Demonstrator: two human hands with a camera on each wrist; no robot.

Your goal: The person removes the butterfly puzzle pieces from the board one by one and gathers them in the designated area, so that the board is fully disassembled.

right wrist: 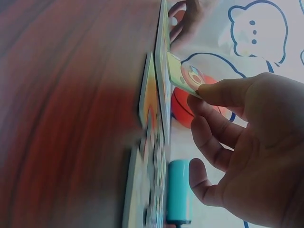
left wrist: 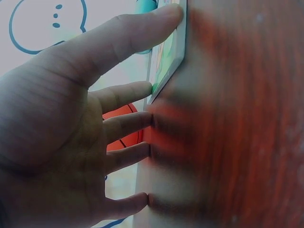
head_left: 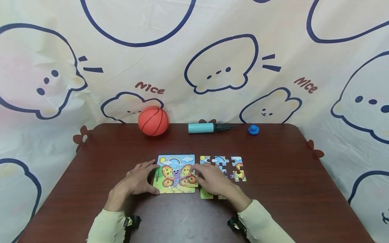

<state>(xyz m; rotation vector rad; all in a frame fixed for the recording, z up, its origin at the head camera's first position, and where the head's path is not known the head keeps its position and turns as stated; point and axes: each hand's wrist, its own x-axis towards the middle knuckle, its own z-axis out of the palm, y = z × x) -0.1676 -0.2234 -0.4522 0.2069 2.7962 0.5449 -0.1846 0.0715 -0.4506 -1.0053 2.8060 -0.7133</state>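
A butterfly jigsaw puzzle [head_left: 174, 175] lies flat on the table in the head view. My left hand [head_left: 136, 179] is spread at its left side, thumb and index fingertip at the board's edge. In the left wrist view the other fingertips of that hand [left wrist: 57, 123] rest on the table. Between thumb and index finger, my right hand [head_left: 212, 178] pinches a puzzle piece [right wrist: 183, 76], tilted over the board's lower right part. Its remaining fingers curl loosely in the right wrist view. Several loose puzzle pieces [head_left: 238, 162] lie right of the board, some partly hidden beneath my right hand.
Along the back of the brown table [head_left: 121, 145] stand a red ball [head_left: 153, 120] with black lines, a teal hand pump [head_left: 201, 128] with a black nozzle, and a small blue object [head_left: 253, 129]. A cloth printed with cartoon figures [head_left: 222, 64] hangs behind.
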